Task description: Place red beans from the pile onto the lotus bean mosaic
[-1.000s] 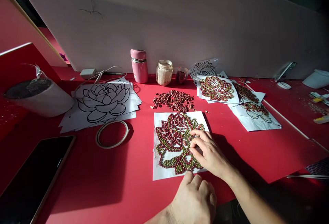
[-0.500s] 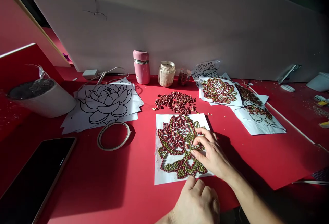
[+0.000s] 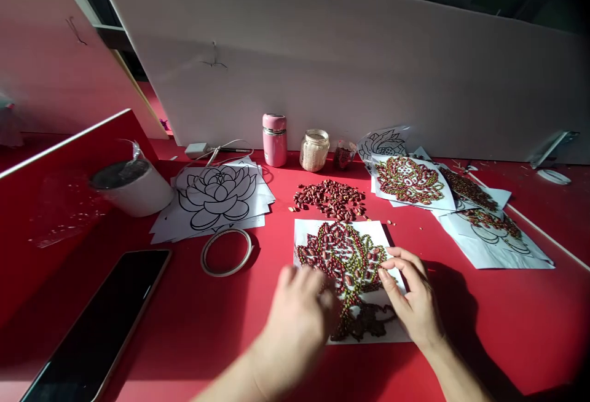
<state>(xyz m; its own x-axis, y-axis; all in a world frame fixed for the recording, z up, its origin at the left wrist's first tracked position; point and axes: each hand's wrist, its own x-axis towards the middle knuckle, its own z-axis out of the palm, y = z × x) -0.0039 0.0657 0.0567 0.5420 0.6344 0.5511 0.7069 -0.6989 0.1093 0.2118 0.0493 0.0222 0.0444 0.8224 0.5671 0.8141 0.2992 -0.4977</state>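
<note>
A sheet of white paper (image 3: pixel 394 331) bears a flower picture (image 3: pixel 343 254) made of red and green beans. My left hand (image 3: pixel 299 316) is over its lower left part, blurred, fingers curled down and fingertips hidden. At the sheet's right edge is my right hand (image 3: pixel 417 297), its thumb and forefinger tips brought together against the outer petals. Whatever they pinch is too small to make out. Just behind the sheet lies a loose pile of red beans (image 3: pixel 329 198). Shadow falls across the lower beans.
Left of the sheet are a tape roll (image 3: pixel 206 260), a phone (image 3: pixel 99 328), printed flower drawings (image 3: pixel 219 196) and a white tub (image 3: pixel 142 193). Behind stand a pink flask (image 3: pixel 275 144), a glass jar (image 3: pixel 314 153) and a small bean cup (image 3: pixel 345 155). Other bean pictures (image 3: pixel 408 181) lie right.
The view has shifted, so things sit further right and lower. My left hand has moved from the sheet's front edge onto its lower left part. My right hand has moved toward the right petals.
</note>
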